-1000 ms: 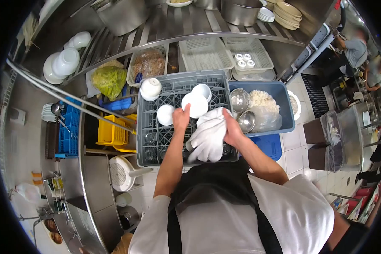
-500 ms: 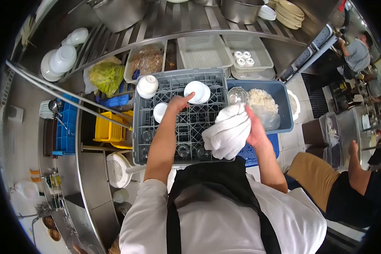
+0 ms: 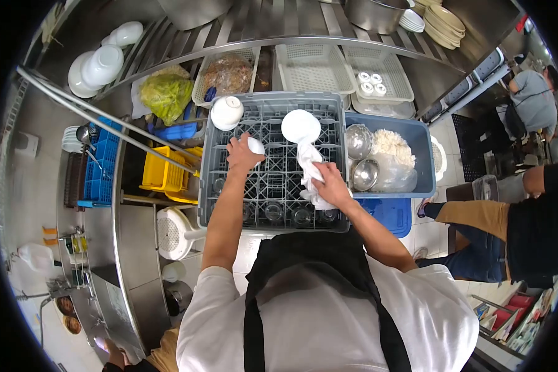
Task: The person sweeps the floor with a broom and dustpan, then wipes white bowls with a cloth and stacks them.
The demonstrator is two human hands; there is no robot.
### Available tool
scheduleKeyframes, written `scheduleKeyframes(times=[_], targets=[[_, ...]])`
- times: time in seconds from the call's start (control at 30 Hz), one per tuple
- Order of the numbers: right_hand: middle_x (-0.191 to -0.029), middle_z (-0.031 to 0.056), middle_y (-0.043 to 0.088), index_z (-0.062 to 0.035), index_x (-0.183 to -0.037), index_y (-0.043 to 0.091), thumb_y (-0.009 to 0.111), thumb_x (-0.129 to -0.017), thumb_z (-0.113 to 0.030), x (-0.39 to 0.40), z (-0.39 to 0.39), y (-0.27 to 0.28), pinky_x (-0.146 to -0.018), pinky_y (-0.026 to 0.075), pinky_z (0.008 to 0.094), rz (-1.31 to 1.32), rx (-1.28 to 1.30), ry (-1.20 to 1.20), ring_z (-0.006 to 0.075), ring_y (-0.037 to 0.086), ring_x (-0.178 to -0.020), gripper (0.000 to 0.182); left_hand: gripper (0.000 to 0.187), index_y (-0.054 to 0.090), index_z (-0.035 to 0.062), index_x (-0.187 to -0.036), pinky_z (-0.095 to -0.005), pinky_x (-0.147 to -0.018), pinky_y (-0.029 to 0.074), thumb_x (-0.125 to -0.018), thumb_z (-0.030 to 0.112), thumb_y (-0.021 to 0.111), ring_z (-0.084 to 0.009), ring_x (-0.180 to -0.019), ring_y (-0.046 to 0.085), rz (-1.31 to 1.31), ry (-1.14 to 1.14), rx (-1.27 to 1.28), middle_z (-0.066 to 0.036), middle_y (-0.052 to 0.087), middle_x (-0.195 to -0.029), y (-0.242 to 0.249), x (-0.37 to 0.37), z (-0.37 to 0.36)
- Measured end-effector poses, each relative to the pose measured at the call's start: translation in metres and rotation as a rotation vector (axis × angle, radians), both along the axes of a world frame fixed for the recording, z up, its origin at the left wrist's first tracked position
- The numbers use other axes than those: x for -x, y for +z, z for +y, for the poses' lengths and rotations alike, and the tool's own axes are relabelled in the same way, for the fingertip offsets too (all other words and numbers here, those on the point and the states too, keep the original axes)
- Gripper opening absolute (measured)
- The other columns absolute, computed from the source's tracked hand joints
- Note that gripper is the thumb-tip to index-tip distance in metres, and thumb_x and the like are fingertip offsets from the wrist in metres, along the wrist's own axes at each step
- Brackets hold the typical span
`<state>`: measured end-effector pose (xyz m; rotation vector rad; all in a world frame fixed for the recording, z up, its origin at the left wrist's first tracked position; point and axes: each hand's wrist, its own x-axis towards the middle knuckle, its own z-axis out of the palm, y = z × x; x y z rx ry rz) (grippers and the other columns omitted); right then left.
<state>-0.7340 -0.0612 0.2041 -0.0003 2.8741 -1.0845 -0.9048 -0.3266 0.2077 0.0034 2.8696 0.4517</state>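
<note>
In the head view, see the left hand spread wide, fingers a bit bent, at the small white bowl in the gray rack. Hard to tell whether touching or just above. With a loose grab, maybe a slip and a crack. Now find the right hand closed on the white cloth, cloth end right at the round white dish in the rack. With a hard tug, perhaps a snag and a tipped dish. With a bump, maybe chips among the glasses along the near side.
</note>
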Motion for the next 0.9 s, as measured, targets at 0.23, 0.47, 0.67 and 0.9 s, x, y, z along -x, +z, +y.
scheduleKeyframes(times=[0.23,0.47,0.67,0.9], targets=[[-0.122,0.0179,0.059,-0.0046,-0.128,0.057,0.064,-0.088,-0.008,0.005,0.004,0.049,-0.097,0.047,0.039,0.22,0.401,-0.06,0.0358,0.058,-0.113,0.041,0.07,0.034,0.0165,-0.146,-0.0542,-0.092,0.05,-0.087,0.033,0.069,-0.0307,-0.124,0.054,-0.346,0.319,-1.557,-0.011,0.051,-0.137,0.019,-0.036,-0.054],[-0.11,0.0085,0.062,-0.0144,-0.103,0.068,0.061,-0.077,-0.008,0.043,-0.062,0.075,-0.096,0.045,0.0405,0.59,-0.191,0.602,0.0265,0.054,-0.115,0.028,0.058,0.04,0.012,-0.143,-0.0434,-0.1,0.049,-0.095,0.037,0.06,-0.0283,-0.125,0.053,-0.526,0.153,-1.865,-0.01,0.052,-0.139,0.016,-0.082,-0.006],[-0.095,0.006,0.064,-0.0072,-0.072,0.069,0.062,-0.073,-0.012,0.056,-0.081,0.052,-0.093,0.048,0.0399,0.749,-0.391,0.721,0.0261,0.058,-0.106,0.008,0.067,0.043,0.0092,-0.142,-0.0381,-0.1,0.049,-0.084,0.021,0.074,-0.0257,-0.118,0.057,-0.418,0.161,-1.828,-0.012,0.057,-0.13,0.059,-0.104,0.005],[-0.094,0.019,0.067,0.0004,-0.102,0.063,0.056,-0.083,-0.002,0.037,-0.111,0.079,-0.073,0.054,0.045,0.221,0.327,0.378,0.0392,0.067,-0.084,0.02,0.064,0.054,0.0095,-0.133,-0.033,-0.093,0.05,-0.074,0.01,0.08,-0.021,-0.105,0.06,-0.305,0.101,-1.598,-0.01,0.063,-0.115,0.075,-0.109,0.006]])
